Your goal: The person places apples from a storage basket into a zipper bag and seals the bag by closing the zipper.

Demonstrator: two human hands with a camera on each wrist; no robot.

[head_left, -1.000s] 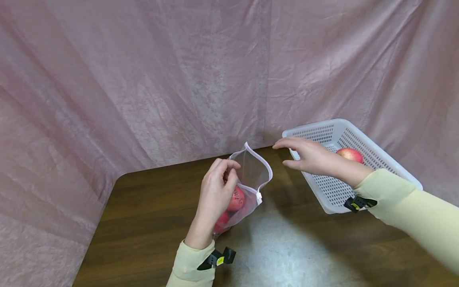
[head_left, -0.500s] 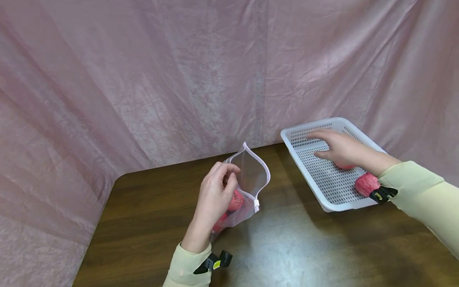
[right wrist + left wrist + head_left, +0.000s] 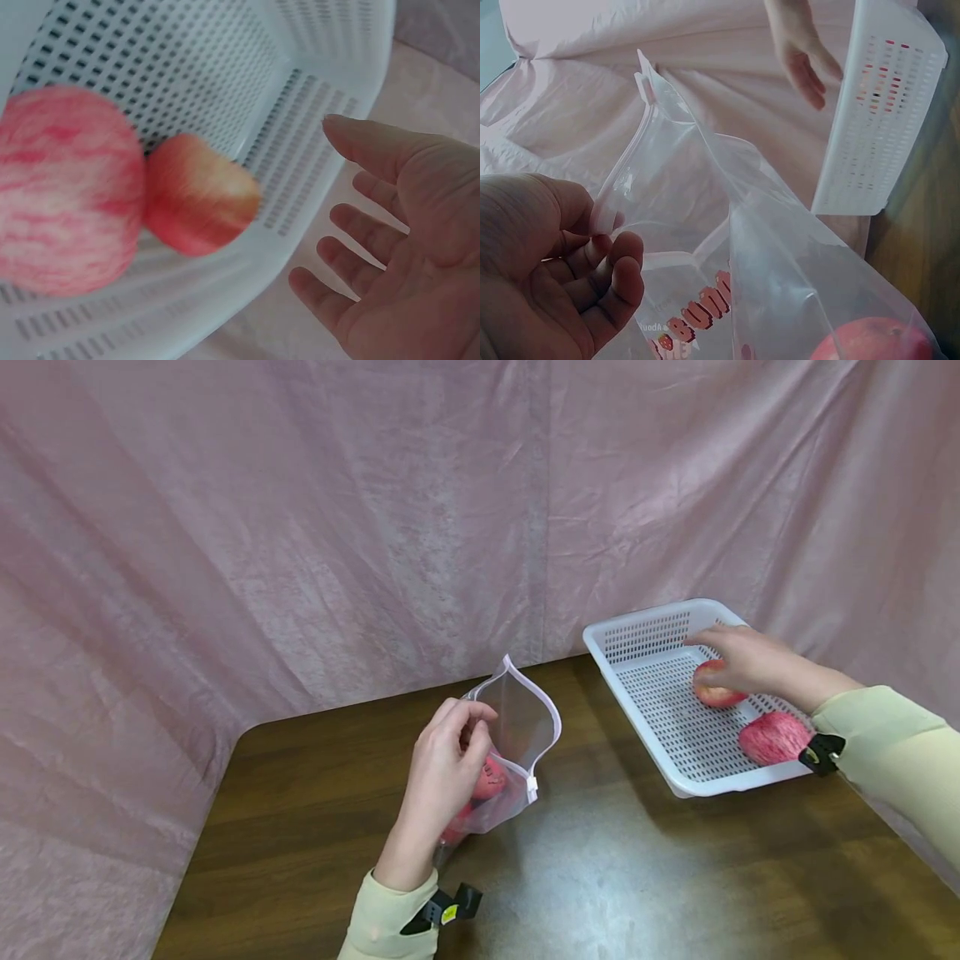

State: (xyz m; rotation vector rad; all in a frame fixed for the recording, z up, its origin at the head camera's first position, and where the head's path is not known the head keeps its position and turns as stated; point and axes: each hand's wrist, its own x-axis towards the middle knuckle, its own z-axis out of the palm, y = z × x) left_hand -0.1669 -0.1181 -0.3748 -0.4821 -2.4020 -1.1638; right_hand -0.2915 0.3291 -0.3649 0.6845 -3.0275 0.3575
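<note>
My left hand (image 3: 442, 760) pinches the pale-pink rim of a clear zipper bag (image 3: 528, 727), whose mouth gapes. Red fruit (image 3: 489, 779) lies inside the bag, partly covered by my hand; the left wrist view shows a red apple (image 3: 874, 341) low behind the printed film. Over the white basket (image 3: 633, 714) hovers my right hand (image 3: 765, 664), fingers spread and holding nothing. Below its thumb sits a red-yellow apple (image 3: 716, 692). Nearer my wrist lies a larger pink-streaked apple (image 3: 775, 739). The right wrist view shows a gap between my fingertips and both apples.
The perforated basket stands at the right on a dark wooden table (image 3: 315, 793), close to its back edge. A pink curtain (image 3: 375, 527) hangs behind the table. A white slider (image 3: 532, 787) is at the bag rim's right corner.
My right hand has moved right, from beside the basket's left rim to above the red-yellow apple. The pink-streaked apple has come into view. My left hand keeps its pinch on the bag.
</note>
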